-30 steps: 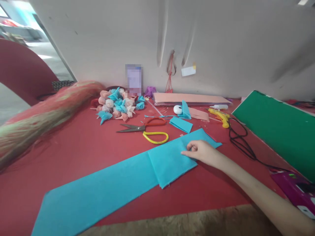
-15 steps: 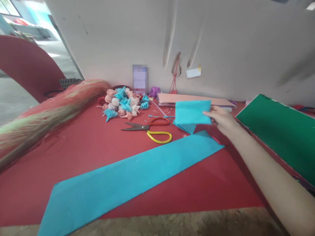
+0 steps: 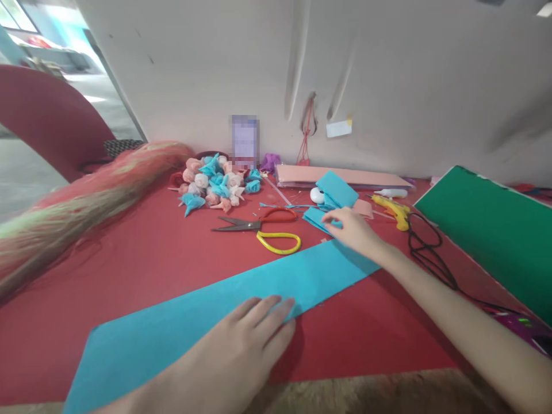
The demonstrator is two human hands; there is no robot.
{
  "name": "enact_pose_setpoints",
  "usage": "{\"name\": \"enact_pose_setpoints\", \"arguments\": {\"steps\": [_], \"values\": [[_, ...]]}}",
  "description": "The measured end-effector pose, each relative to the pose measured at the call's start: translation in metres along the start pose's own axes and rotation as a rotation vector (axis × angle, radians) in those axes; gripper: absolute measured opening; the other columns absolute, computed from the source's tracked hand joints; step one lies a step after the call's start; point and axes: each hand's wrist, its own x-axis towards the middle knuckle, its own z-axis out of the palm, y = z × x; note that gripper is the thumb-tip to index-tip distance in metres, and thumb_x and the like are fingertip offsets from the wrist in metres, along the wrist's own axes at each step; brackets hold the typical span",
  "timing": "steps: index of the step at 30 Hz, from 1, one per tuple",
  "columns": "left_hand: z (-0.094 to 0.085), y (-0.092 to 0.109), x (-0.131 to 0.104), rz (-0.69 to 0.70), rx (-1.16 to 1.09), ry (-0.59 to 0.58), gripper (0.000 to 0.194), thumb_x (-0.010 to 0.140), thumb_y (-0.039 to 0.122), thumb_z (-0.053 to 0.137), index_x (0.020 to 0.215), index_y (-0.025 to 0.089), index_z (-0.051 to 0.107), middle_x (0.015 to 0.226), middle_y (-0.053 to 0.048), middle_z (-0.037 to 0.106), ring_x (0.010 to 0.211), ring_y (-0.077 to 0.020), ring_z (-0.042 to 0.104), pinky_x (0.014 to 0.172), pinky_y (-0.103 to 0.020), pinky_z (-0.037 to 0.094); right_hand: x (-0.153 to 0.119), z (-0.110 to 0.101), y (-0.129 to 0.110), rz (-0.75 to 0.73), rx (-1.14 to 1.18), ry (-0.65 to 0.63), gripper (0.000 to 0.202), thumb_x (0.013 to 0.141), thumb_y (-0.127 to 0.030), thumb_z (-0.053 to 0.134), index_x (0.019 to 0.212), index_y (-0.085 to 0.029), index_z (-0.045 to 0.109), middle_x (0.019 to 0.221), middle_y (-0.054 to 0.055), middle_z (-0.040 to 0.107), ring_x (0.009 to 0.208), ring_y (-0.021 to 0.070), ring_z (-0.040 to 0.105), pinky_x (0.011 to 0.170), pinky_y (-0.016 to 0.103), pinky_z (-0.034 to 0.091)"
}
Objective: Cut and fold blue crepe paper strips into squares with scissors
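Note:
A long blue paper strip (image 3: 185, 310) lies slantwise across the red table. My left hand (image 3: 254, 339) rests on its near edge, palm down, fingers spread. My right hand (image 3: 349, 230) is over the strip's far right end, its fingertips at a small folded blue piece (image 3: 317, 218); thumb and finger are bent together there. Behind it lies another folded blue piece (image 3: 337, 190). Open scissors (image 3: 259, 225) with one red and one yellow handle lie left of my right hand.
Pink, white and blue paper flowers (image 3: 218, 181) are heaped at the back. A yellow glue gun (image 3: 394, 211) with a black cord, a green board (image 3: 491, 236) and stacked pink paper (image 3: 336, 175) lie right and behind. A fringed bundle (image 3: 86, 201) is at left.
My left hand has come into view onto the strip. My right hand has moved nearer and left, letting go of the folded blue piece, which now lies at the back.

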Motion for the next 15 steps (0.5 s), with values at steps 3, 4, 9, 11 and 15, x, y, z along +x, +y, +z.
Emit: {"name": "enact_pose_setpoints", "arguments": {"steps": [3, 4, 9, 11, 15], "values": [[0.007, -0.009, 0.007, 0.039, 0.126, -0.026, 0.042, 0.085, 0.018, 0.045, 0.126, 0.015, 0.053, 0.138, -0.007, 0.049, 0.125, -0.0222, 0.046, 0.096, -0.038, 0.042, -0.03, 0.016, -0.02, -0.126, -0.003, -0.042, 0.023, 0.076, -0.013, 0.056, 0.095, -0.019, 0.067, 0.104, 0.009, 0.067, 0.105, 0.0256, 0.058, 0.093, 0.041, 0.046], [0.009, -0.01, 0.007, 0.042, 0.147, -0.026, 0.043, 0.084, 0.017, 0.044, 0.126, 0.017, 0.053, 0.137, -0.004, 0.051, 0.123, -0.0202, 0.047, 0.095, -0.037, 0.043, -0.039, 0.02, -0.023, -0.151, -0.002, -0.048, 0.027, 0.078, -0.014, 0.052, 0.101, -0.017, 0.066, 0.109, 0.011, 0.065, 0.107, 0.0267, 0.057, 0.094, 0.043, 0.045], [0.004, -0.013, 0.005, -0.057, 0.254, -0.015, 0.052, 0.073, -0.001, 0.036, 0.114, 0.019, 0.061, 0.127, -0.001, 0.06, 0.114, -0.0164, 0.056, 0.089, -0.032, 0.048, -0.066, 0.02, -0.02, -0.22, 0.014, -0.088, 0.035, 0.086, -0.019, 0.041, 0.115, -0.017, 0.06, 0.12, 0.014, 0.06, 0.112, 0.0261, 0.056, 0.096, 0.046, 0.046], [0.002, -0.014, 0.004, -0.058, 0.293, -0.035, 0.053, 0.07, -0.002, 0.037, 0.113, 0.015, 0.062, 0.127, -0.005, 0.06, 0.11, -0.02, 0.059, 0.082, -0.033, 0.052, -0.073, 0.013, -0.018, -0.239, 0.019, -0.122, 0.035, 0.087, -0.023, 0.043, 0.119, -0.018, 0.058, 0.125, 0.014, 0.058, 0.115, 0.0254, 0.055, 0.097, 0.045, 0.046], [0.002, -0.019, 0.006, -0.051, 0.375, -0.168, 0.053, 0.067, -0.005, 0.04, 0.113, 0.012, 0.062, 0.118, -0.011, 0.065, 0.095, -0.0245, 0.066, 0.063, -0.033, 0.056, -0.084, -0.005, -0.021, -0.307, 0.033, -0.253, 0.042, 0.084, -0.037, 0.055, 0.122, -0.019, 0.057, 0.137, 0.013, 0.049, 0.127, 0.0266, 0.045, 0.1, 0.044, 0.044]]}}
